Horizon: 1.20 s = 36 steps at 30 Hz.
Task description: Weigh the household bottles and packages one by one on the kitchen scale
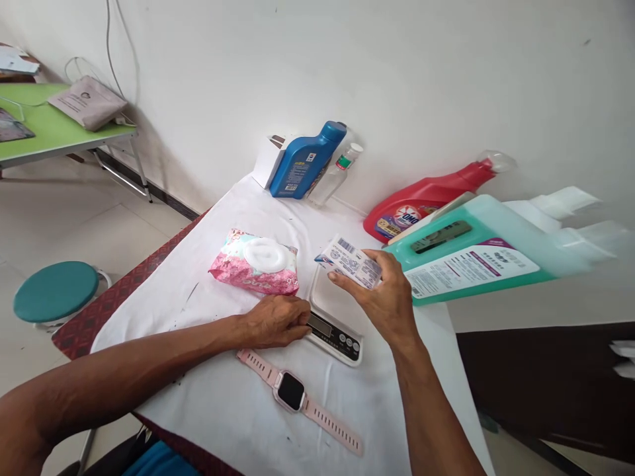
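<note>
My right hand [389, 301] grips a small white printed box [350, 261] with a barcode, thumb on the near side and fingers behind. The box is tilted above the white platform of a digital kitchen scale [337, 301]. At the left end of the scale's display, my left hand [282, 320] is closed, its curled fingers at the scale's edge. A pink pack of wet wipes [255, 264] lies just beyond my left hand. Nearer to me, a smartwatch [290, 391] with a pink strap is stretched out flat on the white cloth.
Along the wall stand a white box [265, 162], a blue bottle [307, 162], a clear bottle [335, 175], a red detergent bottle [426, 198] and a large green liquid bottle [476, 258] close to my right hand. A teal stool [57, 291] and green table [44, 142] are left.
</note>
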Tool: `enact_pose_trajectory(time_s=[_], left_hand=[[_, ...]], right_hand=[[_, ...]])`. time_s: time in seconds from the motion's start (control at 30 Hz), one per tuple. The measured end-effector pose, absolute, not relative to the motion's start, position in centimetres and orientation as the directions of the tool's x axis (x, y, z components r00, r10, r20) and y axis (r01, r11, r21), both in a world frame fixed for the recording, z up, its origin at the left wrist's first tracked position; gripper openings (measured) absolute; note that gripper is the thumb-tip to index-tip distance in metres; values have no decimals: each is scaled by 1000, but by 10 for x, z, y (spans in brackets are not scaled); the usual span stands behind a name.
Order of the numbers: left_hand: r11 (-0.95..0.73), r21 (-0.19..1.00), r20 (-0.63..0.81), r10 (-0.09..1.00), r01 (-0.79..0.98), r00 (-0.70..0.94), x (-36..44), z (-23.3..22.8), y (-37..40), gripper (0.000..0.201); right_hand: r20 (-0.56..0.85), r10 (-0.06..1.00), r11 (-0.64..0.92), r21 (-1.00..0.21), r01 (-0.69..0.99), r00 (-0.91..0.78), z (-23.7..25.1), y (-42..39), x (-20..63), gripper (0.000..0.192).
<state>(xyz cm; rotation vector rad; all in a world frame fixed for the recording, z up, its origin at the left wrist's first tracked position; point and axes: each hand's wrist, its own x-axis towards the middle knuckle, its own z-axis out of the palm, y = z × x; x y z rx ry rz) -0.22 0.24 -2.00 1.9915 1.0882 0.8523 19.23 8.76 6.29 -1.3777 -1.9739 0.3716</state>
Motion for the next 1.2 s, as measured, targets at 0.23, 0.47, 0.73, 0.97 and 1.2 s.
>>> enact_pose_trajectory(time_s=[0.23,0.47,0.73,0.97,1.2], left_hand=[[-365,843,191,889,395,415,-2,-17,1,18],[-350,856,185,895,381,406,-2,-16,0,19],[-339,861,173,897,380,407,-1,-16,0,17],[-323,858,148,900,399,410,0,-11,1,15],[-330,856,157,899,397,409,0,-12,1,15]], right_hand=[[273,948,305,-614,728,-167,26,76,234,76],[248,957,157,-878,451,150,16,65,246,62],[145,903,42,-967,252,405,-42,69,274,46],[141,914,30,-959,283,380,-38,69,274,45],[137,921,20,-951,308,364,-35,67,274,45]])
